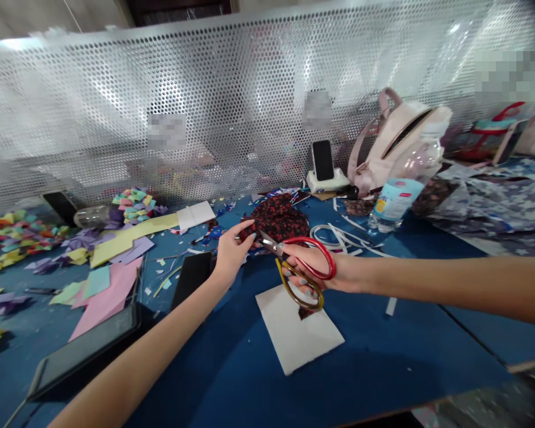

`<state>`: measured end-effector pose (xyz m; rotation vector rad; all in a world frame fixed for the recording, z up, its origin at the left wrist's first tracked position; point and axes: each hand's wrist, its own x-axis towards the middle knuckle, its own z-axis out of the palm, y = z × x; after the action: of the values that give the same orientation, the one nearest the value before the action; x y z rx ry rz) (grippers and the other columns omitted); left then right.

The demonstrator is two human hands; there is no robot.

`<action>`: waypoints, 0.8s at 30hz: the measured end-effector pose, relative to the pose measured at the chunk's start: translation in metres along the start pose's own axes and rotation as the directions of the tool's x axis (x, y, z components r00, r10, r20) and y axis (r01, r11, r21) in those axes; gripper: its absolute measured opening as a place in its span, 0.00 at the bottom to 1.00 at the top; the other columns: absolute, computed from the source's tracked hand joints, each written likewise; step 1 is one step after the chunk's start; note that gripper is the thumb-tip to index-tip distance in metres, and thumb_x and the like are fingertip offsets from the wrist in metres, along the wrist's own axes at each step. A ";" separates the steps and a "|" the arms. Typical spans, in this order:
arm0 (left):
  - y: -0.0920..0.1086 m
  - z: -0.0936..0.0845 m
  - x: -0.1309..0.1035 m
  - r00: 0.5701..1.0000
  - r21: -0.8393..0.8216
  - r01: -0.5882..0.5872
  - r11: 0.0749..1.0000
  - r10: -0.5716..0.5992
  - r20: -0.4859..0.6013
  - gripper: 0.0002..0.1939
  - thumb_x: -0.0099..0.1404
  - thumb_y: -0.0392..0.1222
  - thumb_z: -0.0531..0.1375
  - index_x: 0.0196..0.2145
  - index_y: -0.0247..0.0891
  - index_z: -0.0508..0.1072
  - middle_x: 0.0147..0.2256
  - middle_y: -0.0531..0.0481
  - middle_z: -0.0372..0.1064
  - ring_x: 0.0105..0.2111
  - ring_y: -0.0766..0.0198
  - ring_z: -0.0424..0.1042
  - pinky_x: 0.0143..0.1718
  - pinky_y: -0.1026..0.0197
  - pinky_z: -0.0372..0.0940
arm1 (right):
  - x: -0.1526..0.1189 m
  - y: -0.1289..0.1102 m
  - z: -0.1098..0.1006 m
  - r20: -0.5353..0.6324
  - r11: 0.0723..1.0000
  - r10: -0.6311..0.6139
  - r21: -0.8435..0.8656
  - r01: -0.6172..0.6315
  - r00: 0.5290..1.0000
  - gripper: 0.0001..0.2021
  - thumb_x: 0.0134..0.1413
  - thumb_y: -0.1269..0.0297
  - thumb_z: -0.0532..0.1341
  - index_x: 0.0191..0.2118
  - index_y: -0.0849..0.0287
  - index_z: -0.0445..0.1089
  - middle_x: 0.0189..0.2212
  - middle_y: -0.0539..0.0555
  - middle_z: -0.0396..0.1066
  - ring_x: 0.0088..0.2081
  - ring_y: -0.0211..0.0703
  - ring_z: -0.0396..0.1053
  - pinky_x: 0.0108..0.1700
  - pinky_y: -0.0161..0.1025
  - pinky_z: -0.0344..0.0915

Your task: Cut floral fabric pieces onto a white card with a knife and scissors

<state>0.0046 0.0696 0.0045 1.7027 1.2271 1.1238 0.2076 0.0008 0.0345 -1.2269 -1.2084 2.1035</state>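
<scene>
My right hand (310,270) is closed round a pair of scissors (325,255) with one red and one yellow handle loop. Their metal blades point up and left toward a dark fabric with red specks (280,217). My left hand (237,246) pinches the left edge of that fabric between thumb and fingers, close to the blade tips. Below the scissors a white square sheet (289,345) lies on the blue table (374,368). A small dark red scrap (307,313) rests on the sheet, partly covered by the yellow loop.
Left of my arm lie a black phone (191,276), a tablet (89,348), pink paper (111,297) and many folded paper pieces (18,238). White strips (334,235), a plastic bottle (399,190) and a backpack (396,134) stand right. A perforated metal panel (232,89) closes the back.
</scene>
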 end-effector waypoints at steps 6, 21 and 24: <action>0.003 0.001 -0.003 0.999 -0.006 -0.019 1.000 0.018 -0.036 0.18 0.71 0.46 0.59 0.55 0.37 0.68 0.52 0.43 0.68 0.45 0.57 0.73 0.46 0.50 0.72 | 0.001 0.005 0.002 -0.078 0.999 -0.026 0.031 0.028 0.997 0.26 0.62 0.41 0.55 0.25 0.60 0.64 0.14 0.46 0.59 0.14 0.30 0.56 0.16 0.26 0.55; 0.002 0.002 -0.005 0.997 -0.090 -0.073 0.993 0.073 -0.003 0.18 0.71 0.45 0.60 0.55 0.36 0.68 0.49 0.44 0.69 0.43 0.59 0.74 0.43 0.52 0.72 | -0.011 0.001 0.000 0.190 0.984 0.043 0.162 -0.074 0.981 0.32 0.61 0.34 0.50 0.27 0.62 0.66 0.23 0.51 0.66 0.27 0.40 0.71 0.36 0.43 0.76; 0.001 0.003 -0.006 0.996 -0.117 -0.088 0.989 0.087 -0.011 0.18 0.71 0.45 0.60 0.55 0.36 0.67 0.49 0.44 0.69 0.42 0.59 0.74 0.42 0.52 0.73 | -0.008 0.000 0.001 0.153 0.987 0.028 0.150 -0.051 0.988 0.32 0.64 0.37 0.47 0.27 0.63 0.66 0.22 0.51 0.66 0.26 0.38 0.70 0.39 0.45 0.77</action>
<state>0.0065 0.0631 0.0036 1.6792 1.0773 1.2295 0.2109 -0.0053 0.0384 -1.0483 -1.0678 2.3070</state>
